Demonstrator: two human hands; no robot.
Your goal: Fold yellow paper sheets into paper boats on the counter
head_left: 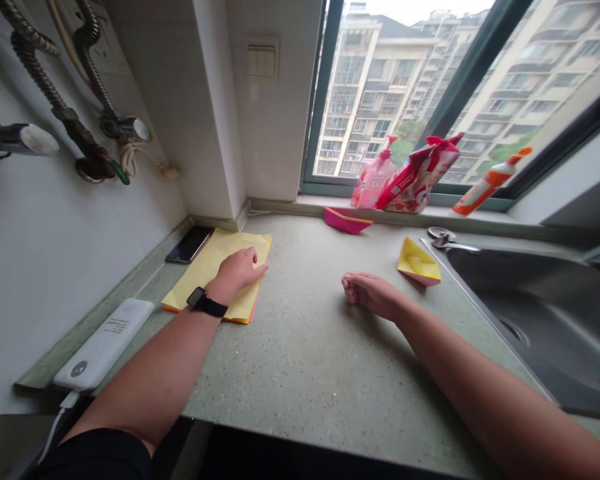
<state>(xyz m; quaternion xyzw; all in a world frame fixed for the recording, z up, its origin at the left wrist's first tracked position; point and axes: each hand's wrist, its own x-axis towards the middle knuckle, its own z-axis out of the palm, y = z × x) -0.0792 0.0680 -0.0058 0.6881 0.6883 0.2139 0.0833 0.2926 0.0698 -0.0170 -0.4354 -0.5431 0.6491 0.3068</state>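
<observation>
My left hand [237, 270], with a black watch on the wrist, rests on a stack of yellow paper sheets [215, 263] at the left of the green counter [310, 347]; its fingers lie curled, pressing the top sheet. My right hand [367, 293] rests on the bare counter in a loose fist, with nothing visible in it. A folded yellow paper boat [419, 262] lies just right of that hand. A folded pink paper boat [347, 221] sits farther back near the window sill.
A dark phone [189, 245] and a white power bank [105, 343] lie along the left wall. A steel sink [545, 313] fills the right side. On the sill stand a pink pump bottle [375, 175], a red bag [417, 175] and an orange bottle [487, 183].
</observation>
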